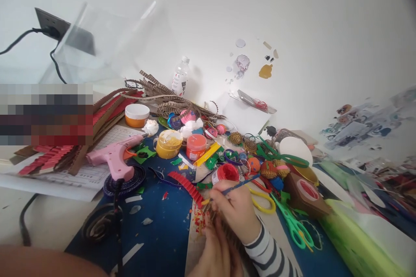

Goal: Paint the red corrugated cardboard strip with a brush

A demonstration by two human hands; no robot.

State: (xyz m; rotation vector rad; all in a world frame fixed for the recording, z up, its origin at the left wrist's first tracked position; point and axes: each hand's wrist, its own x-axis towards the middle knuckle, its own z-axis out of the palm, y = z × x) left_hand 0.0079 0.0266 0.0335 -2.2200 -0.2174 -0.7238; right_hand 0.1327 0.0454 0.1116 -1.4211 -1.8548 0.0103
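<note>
My right hand (pixel 235 210) is closed around a paintbrush (pixel 241 184) with a blue handle. The brush tip points left and down onto a corrugated cardboard strip (pixel 186 187), painted red at its far end and brown towards me. Fingers of my left hand (pixel 212 249) are closed on the brown part, below the brush; my hands partly hide the strip. Just beyond my right hand stands an open jar of red paint (pixel 228 172). Red and yellow specks (pixel 199 220) lie on the board left of my fingers.
A pink glue gun (pixel 113 156) with a trailing cord lies left. A yellow jar (pixel 168 143) and an orange-red jar (pixel 196 146) stand ahead. Green scissors (pixel 294 225) and a brown box (pixel 307 197) lie right. Cardboard strips (pixel 175 108) and a bottle (pixel 181 75) are at the back.
</note>
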